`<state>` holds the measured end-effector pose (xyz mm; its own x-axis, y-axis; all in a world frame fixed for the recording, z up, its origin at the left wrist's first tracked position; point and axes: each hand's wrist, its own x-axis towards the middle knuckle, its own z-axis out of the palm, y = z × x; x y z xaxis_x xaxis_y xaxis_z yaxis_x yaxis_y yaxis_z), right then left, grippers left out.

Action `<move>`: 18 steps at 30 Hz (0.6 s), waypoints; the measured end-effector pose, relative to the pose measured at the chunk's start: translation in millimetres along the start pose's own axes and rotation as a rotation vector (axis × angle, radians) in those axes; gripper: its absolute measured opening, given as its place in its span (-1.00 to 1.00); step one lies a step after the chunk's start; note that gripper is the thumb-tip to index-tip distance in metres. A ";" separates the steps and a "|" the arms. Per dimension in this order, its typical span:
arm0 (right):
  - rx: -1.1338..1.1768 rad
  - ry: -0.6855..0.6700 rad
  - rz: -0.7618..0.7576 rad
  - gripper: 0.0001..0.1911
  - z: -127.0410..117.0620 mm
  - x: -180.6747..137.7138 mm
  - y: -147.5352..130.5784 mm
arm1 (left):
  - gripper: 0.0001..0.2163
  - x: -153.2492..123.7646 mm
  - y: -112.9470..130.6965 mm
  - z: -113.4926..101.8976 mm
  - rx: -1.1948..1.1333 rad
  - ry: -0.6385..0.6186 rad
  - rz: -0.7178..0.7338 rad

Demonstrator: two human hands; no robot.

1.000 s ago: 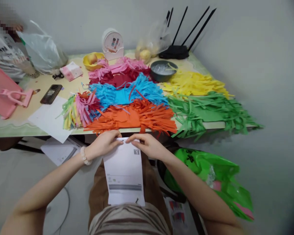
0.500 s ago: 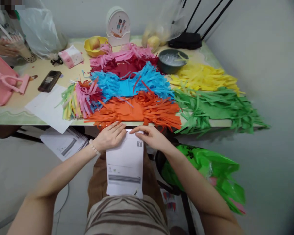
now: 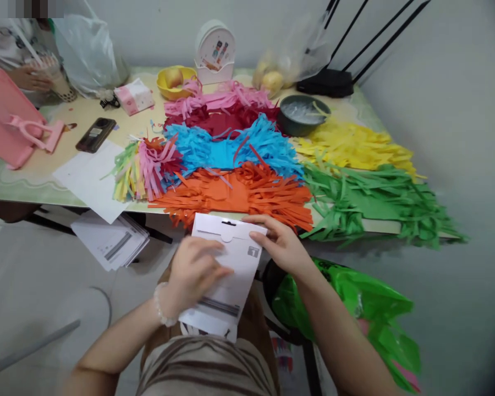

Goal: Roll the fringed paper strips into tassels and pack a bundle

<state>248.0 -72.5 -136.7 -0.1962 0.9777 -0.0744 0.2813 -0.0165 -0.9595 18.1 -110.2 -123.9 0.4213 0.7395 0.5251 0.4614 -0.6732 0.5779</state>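
A white cardboard package (image 3: 231, 247) with a hang slot and a grey square marked "1" lies over my lap, tilted a little. My left hand (image 3: 193, 272), with a bead bracelet at the wrist, rests on the package's middle, fingers curled against it. My right hand (image 3: 282, 245) grips its upper right edge with thumb and fingers. Just beyond, the table edge carries fringed orange paper (image 3: 235, 192).
Fringed blue (image 3: 231, 148), pink, dark red, yellow (image 3: 355, 146) and green paper (image 3: 375, 201) cover the table (image 3: 20, 179). A grey bowl (image 3: 303, 114), phone (image 3: 95, 135), white sheets and a pink case also lie there. A green bag (image 3: 355, 308) hangs at my right. Another person's hand holds a cup at far left.
The package has lifted and tilted. My left hand slid from its top edge down onto its middle; my right hand stays at the upper right edge. The camera shifted left.
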 end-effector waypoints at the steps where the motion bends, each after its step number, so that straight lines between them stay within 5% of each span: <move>1: 0.033 0.010 0.012 -0.66 0.8 -2.0 -1.0 | -0.88 2.8 -5.9 -4.6 0.023 0.098 -0.089; 5: 0.063 0.047 0.003 -0.70 10.3 -9.5 -8.9 | -0.70 16.1 -25.6 -16.7 0.049 0.294 -0.377; 10: -0.011 0.042 -0.023 -0.74 20.1 -19.5 -18.8 | -0.68 25.8 -31.5 -25.7 -0.336 0.180 -0.695; 18: -0.105 -0.005 -0.099 -0.66 25.1 -22.7 -18.3 | -0.67 34.9 -28.2 -45.0 -0.283 0.131 -0.589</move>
<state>223.8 -99.7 -124.3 -0.2323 0.9725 0.0178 0.3568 0.1023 -0.9286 -15.3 -65.3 -93.7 0.0548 0.9896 0.1330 0.3552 -0.1438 0.9237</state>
